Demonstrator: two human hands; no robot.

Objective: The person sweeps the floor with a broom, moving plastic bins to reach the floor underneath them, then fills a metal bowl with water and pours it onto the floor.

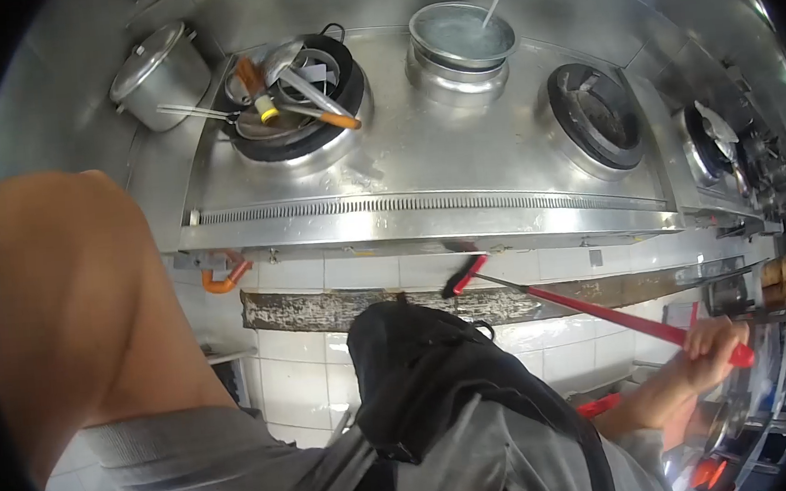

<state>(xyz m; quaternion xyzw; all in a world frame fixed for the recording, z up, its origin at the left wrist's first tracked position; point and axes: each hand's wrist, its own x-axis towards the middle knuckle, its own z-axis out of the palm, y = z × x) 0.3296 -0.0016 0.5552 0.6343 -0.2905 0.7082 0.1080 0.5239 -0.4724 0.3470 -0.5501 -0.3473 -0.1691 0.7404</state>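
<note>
My right hand (717, 347) is closed round the end of a red handle, low on the right. The handle belongs to a long-handled brush (606, 317), which slants up and left across the view. Its red head with dark bristles (463, 277) is over the floor strip by the front of the steel stove counter. My left arm (74, 298) is bent at the left side, close to the camera, and its hand is out of the picture.
On the steel stove counter (460, 152), a burner (302, 146) at left bears pans and ladles. Water runs into a metal basin (464, 37). Another burner ring (595, 119) is at right. A lidded pot (158, 75) stands left. An orange pipe (226, 275) juts out below.
</note>
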